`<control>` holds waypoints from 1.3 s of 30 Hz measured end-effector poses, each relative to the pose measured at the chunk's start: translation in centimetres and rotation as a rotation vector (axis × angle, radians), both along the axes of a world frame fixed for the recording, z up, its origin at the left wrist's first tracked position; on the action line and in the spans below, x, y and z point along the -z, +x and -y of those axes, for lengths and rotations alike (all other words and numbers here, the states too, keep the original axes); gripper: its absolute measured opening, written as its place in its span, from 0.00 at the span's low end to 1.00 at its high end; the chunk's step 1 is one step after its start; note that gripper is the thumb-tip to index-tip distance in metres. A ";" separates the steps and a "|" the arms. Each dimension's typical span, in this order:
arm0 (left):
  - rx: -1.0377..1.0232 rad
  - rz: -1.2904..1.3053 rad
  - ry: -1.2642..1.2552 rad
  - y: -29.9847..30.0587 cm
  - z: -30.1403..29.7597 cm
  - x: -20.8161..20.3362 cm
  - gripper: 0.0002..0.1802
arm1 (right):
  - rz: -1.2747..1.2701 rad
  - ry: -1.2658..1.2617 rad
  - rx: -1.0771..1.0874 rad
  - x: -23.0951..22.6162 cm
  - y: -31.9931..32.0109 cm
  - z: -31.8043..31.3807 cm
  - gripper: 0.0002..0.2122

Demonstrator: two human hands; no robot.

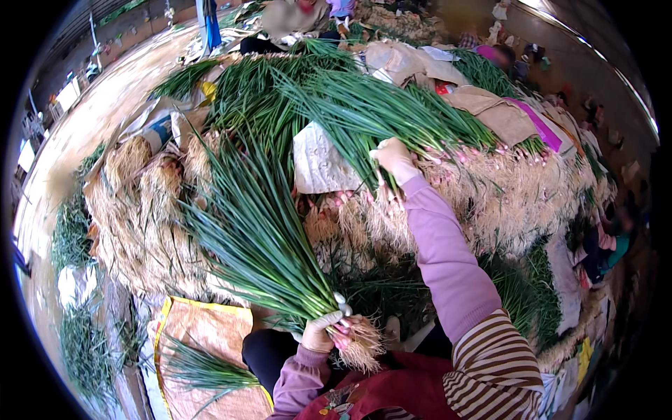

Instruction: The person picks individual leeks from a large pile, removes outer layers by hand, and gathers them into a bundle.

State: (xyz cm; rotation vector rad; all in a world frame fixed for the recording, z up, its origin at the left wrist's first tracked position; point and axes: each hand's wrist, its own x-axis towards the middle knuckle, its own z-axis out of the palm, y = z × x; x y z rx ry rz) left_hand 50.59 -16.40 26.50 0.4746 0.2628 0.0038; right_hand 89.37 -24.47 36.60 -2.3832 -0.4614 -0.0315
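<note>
In my gloved left hand (320, 330) is a thick bunch of green onions (262, 231), gripped just above its pale, stringy roots. The leaves fan away from me, up and to the left. Reaching forward over the heap, my gloved right hand (394, 159) has its fingers closed round the stem ends of a few green onions (380, 183) at the near edge of a large pile (371, 105). Roots of the piled onions (476, 196) hang toward me in a dense tan mass. A whitish sheet (323, 159) lies beside the right hand, partly under leaves.
Left of the bunch, more roots (150, 217) hang from another stack. An orange woven sack (203, 329) with yellow edging lies near my left knee, bearing a few green onions (210, 371). Burlap sacks (493, 112) cover part of the pile. Other people sit farther off.
</note>
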 end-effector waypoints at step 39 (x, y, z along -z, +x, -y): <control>-0.023 0.150 -0.061 0.1 0.5 -0.9 0.38 | 0.250 -0.369 -0.036 1.3 -14.6 2.5 0.14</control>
